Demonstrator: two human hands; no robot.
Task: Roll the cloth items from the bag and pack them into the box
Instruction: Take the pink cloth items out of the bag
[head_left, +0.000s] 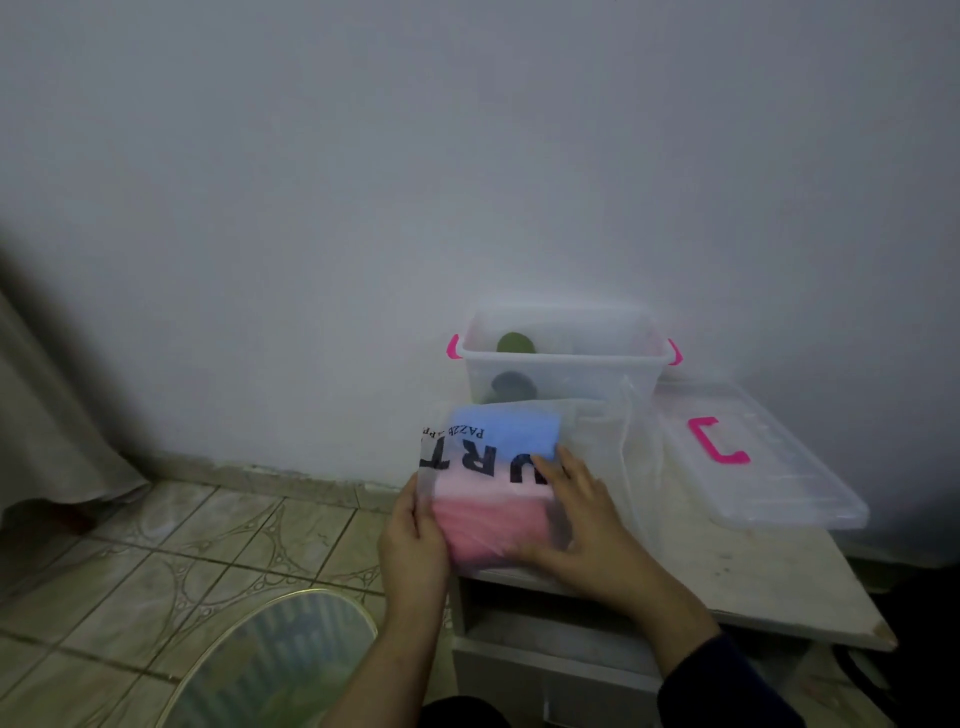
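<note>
Bag (498, 483) lying flat before box (563, 366), long axis toward box; left hand (413, 540) gripping its left edge, right hand (582, 512) pressing flat, fingers straight.

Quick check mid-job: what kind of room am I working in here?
Probably a room in a home: patterned floor tiles, a curtain at the left, and a small white cabinet against a plain wall.

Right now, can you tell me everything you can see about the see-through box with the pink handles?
The box looks like clear plastic, with a bright pink handle at each end. It stands upright and open on the white table, against the wall, just behind the bag. Inside are two rolled cloths, a green roll and a dark roll nearer the front. Its lid lies beside it. Neither hand touches it.
</note>
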